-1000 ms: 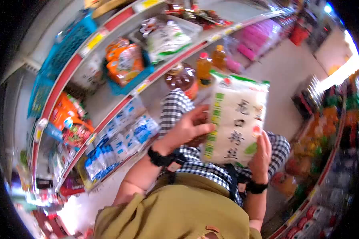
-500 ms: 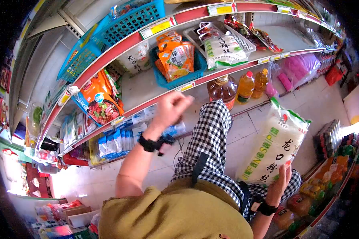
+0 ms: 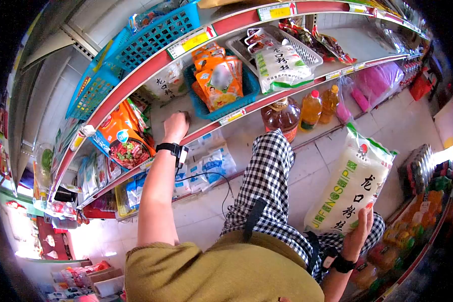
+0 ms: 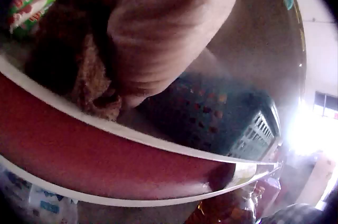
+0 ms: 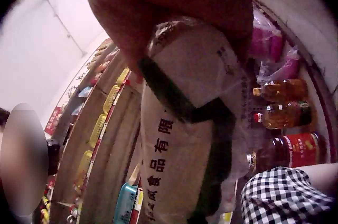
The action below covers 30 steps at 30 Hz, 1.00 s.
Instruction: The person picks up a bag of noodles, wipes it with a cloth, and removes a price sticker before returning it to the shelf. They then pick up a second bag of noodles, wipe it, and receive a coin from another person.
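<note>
My left hand (image 3: 175,127) is on the middle shelf, left of a teal basket (image 3: 250,98) of orange pouches. It grips a brown fuzzy cloth (image 4: 92,84), bunched against the shelf just behind its red front edge (image 4: 105,134). Out to the right, my right hand (image 3: 358,234) holds a large clear bag of white vermicelli (image 3: 346,189) by its lower side, tilted above the right knee. In the right wrist view the bag's green-printed back (image 5: 182,139) faces the camera, with the hand at its top.
Another vermicelli bag (image 3: 282,65) lies over a white basket. A further one (image 3: 166,83) stands at the shelf's back. Orange food packs (image 3: 122,133) stand left of the left hand. Oil bottles (image 3: 311,109) are on the floor level. Drink bottles (image 3: 420,216) line the right side.
From beside the bag, my left hand has swung left and reached onto the shelf with the cloth. The right hand has carried the vermicelli bag rightward, away from the lap.
</note>
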### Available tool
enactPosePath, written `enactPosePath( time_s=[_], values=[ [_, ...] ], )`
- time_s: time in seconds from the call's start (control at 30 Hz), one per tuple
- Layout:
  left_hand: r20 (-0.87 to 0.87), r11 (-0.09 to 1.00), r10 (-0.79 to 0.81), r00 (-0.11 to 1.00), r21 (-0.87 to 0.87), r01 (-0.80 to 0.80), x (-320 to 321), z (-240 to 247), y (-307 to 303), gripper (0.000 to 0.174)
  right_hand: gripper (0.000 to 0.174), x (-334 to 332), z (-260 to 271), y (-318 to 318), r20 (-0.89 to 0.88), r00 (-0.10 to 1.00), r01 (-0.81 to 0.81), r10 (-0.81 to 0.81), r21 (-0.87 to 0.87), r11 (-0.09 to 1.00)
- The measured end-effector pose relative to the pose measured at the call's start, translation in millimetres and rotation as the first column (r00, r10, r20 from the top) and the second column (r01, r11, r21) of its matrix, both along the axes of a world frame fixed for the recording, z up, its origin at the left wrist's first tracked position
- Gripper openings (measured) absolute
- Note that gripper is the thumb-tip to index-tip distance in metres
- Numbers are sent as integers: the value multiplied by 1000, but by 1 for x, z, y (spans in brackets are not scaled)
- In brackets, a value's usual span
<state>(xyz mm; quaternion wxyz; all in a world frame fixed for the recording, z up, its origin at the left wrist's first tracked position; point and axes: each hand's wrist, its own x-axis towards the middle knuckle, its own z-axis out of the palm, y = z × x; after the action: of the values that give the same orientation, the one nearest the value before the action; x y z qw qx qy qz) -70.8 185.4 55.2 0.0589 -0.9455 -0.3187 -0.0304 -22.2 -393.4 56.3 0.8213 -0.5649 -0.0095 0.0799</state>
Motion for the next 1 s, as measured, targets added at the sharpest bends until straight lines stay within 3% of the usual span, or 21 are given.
enactPosePath(
  time_s=[0.17, 0.4, 0.63, 0.7, 0.73, 0.77, 0.8, 0.83, 0.87, 0.9, 0.97, 1.0],
  values=[
    [21, 984, -101, 995, 151, 96, 4, -2, 7, 17, 44, 0, -6, 3, -29, 997, 68, -70, -50, 996],
    [-55, 990, -91, 994, 101, 96, 19, 2, 15, 16, 43, 6, -6, 7, -27, 999, -19, 18, -20, 1000],
    [-90, 997, -38, 995, 57, 44, 21, 9, 7, 20, 43, 0, 0, 6, -9, 1000, -7, 7, -18, 1000],
    [277, 996, 64, 959, -75, -45, 8, 13, -3, 24, 43, 2, 2, 6, 21, 999, -24, 25, -14, 1000],
    [482, 971, 101, 870, -239, 19, -3, 3, 14, 25, 43, 0, -1, 4, 13, 1000, -20, 20, -11, 1000],
    [547, 942, 152, 823, -331, 46, -14, -10, 29, 22, 43, 2, -7, 0, 13, 1000, -18, 18, -10, 1000],
    [624, 789, 324, 711, -593, 161, -19, -9, 22, 22, 43, 3, -9, -2, 20, 1000, -17, 18, -13, 1000],
    [613, 563, 506, 607, -768, 305, -28, -2, 10, 22, 43, 0, -11, -3, 6, 1000, -14, 14, -10, 1000],
    [562, 421, 593, 577, -827, 373, -32, 16, -18, 20, 43, 0, -12, -3, -9, 1000, 2, -2, -4, 1000],
    [565, 417, 590, 577, -825, 382, -33, 17, -21, 19, 43, 4, -10, -2, -16, 1000, 17, -17, -1, 1000],
    [466, 165, 644, 606, -859, 485, -40, 36, -80, 23, 41, 3, -10, -1, -29, 999, 16, -16, -21, 1000],
    [453, 116, 616, 644, -861, 495, -37, 38, -93, 24, 40, 6, -12, 2, -23, 1000, -4, 4, 15, 1000]
  ],
)
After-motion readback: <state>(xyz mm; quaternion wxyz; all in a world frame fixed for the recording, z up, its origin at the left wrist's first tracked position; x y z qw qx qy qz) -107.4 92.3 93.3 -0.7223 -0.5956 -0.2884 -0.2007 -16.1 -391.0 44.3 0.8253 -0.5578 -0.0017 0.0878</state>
